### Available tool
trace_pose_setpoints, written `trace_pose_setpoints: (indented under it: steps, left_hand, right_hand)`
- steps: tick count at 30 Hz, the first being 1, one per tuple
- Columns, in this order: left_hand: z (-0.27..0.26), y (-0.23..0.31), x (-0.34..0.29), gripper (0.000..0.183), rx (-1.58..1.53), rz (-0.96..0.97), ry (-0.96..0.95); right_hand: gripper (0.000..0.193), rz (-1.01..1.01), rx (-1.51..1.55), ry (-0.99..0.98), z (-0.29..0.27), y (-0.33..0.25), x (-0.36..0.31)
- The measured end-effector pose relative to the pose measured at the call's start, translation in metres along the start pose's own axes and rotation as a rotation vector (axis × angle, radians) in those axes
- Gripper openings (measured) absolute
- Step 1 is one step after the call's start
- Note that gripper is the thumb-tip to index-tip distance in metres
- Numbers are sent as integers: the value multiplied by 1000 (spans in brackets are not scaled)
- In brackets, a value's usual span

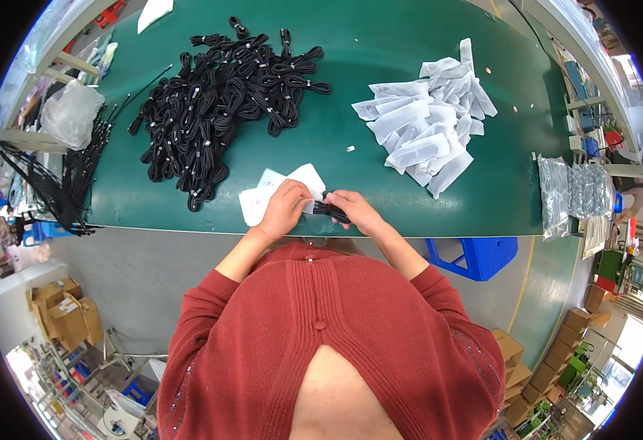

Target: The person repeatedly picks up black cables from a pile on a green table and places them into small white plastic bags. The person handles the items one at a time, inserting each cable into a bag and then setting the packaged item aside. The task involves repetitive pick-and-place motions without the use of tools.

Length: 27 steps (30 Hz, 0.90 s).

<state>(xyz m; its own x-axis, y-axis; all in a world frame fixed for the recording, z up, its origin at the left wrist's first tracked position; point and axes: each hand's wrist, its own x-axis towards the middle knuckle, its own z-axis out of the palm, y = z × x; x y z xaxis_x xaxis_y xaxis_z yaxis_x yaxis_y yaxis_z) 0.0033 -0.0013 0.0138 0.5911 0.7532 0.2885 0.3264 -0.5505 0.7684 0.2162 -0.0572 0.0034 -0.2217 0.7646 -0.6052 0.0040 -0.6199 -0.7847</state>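
Observation:
Close to the near edge of the green table, my right hand (pixel 352 209) is closed round a coiled black cable (pixel 332 212). Beside it my left hand (pixel 286 204) pinches a whitish plastic bag (pixel 309 206) at the end of the coil; how far the coil sits in the bag is hidden by my fingers. Several flat white bags (pixel 256 203) lie fanned out under and around my left hand. Beyond it, to the left, is a large heap of tied black cable coils (pixel 219 99). On the right lies a pile of filled whitish bags (pixel 428 121).
Loose black cables (pixel 79 172) hang over the table's left edge below a clear plastic bag (pixel 72 114). Clear packs (pixel 554 196) stand at the right edge. A blue stool (pixel 486 257) is under the front edge, and cardboard boxes (pixel 65 312) sit lower left.

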Motion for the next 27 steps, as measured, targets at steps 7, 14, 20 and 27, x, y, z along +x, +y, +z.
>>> trace_pose_setpoints:
  steps: [7, 14, 20, 27]
  left_hand:
    - [-5, 25, 9, 14, -30, 17, -17]
    - [-6, 19, 18, 5, -430, -258, 155]
    - [-4, 19, 38, 6, -945, -445, 196]
    - [-6, 0, 17, 9, -395, -464, 241]
  right_hand:
    - [22, -332, -242, 280, 22, -3, -6]
    - [25, -745, -179, 321, 31, -36, -24]
    - [21, -951, -579, 466, 24, -49, -19]
    - [21, -887, -991, 1400, -81, -101, -25]
